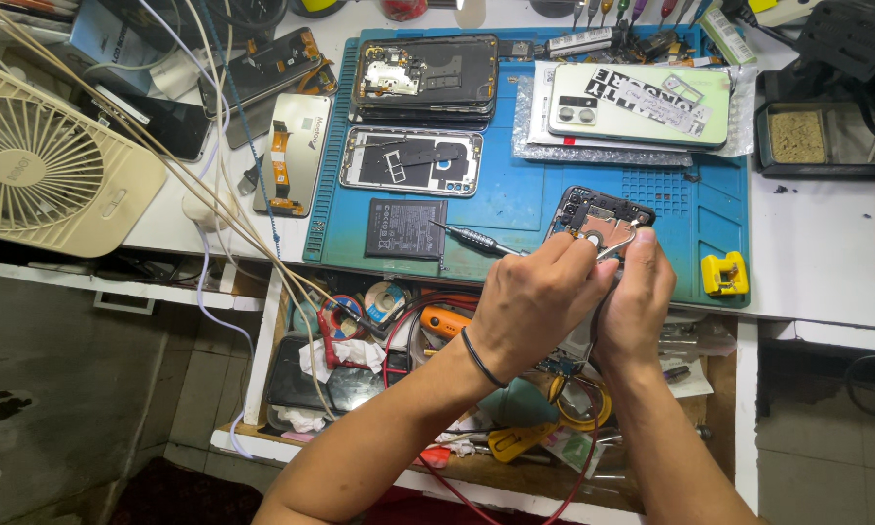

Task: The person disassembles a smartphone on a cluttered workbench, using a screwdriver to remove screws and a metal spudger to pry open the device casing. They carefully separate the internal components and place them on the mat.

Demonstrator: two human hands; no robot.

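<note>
The left hand (540,301) pinches a screwdriver (467,236) over the opened phone (593,216) at the blue mat's (515,209) near edge. The right hand (642,292) pinches tweezers (620,241) there. Keeping both tips steady and vertical probably matters most.

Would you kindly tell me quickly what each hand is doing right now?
Left hand: closed on a thin grey-handled screwdriver.
Right hand: closed on metal tweezers over the opened black phone.
</note>
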